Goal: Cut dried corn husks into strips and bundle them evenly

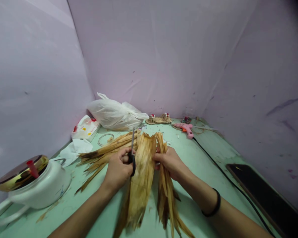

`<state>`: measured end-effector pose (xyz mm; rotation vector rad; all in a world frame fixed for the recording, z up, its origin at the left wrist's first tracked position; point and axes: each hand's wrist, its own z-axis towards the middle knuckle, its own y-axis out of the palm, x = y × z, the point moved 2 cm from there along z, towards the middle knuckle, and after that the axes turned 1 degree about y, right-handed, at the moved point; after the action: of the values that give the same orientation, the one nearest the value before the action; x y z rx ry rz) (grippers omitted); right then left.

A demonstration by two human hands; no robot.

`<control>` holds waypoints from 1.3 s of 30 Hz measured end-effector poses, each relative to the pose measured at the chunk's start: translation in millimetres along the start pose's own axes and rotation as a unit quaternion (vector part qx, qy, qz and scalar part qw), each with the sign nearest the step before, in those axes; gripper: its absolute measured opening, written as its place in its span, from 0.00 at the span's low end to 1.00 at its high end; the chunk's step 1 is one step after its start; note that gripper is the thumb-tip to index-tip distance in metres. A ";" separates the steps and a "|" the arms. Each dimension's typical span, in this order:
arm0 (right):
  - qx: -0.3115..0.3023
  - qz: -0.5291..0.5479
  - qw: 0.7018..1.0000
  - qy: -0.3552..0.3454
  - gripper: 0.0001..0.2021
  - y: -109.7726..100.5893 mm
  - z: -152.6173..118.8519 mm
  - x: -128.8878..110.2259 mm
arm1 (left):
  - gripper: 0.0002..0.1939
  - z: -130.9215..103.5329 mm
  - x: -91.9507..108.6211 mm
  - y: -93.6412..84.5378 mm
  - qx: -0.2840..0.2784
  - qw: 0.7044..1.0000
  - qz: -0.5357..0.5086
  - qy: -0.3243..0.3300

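Observation:
My left hand (119, 167) is closed on a pair of black-handled scissors (132, 158), whose blades point up and away from me. A wide, dry tan leaf sheath (142, 172) stands between my hands, its frayed lower end towards me. My right hand (169, 161) pinches the sheath's right edge and also holds a bunch of narrow dry strips (167, 198) that hang down towards me. More dry strips (106, 148) lie fanned out on the table, left of and behind my left hand.
A white pot (42, 188) with a gold-rimmed lid stands at the left. Behind are a tissue pack (86, 129), a white plastic bag (116, 114), small woven sandals (159, 120) and a pink glue gun (186, 128). Its black cord passes a dark phone-like slab (263, 198).

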<state>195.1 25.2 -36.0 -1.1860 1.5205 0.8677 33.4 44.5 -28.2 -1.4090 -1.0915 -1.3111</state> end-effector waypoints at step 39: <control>-0.012 0.086 0.996 0.014 0.12 -11.6 5.6 -3.4 | 0.13 26.1 -2.0 -31.5 0.092 0.989 0.114 -0.006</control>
<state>207.9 28.2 -33.8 -1.1010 1.6568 0.9896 8.0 76.5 -29.7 -1.3592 -0.9984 -1.0135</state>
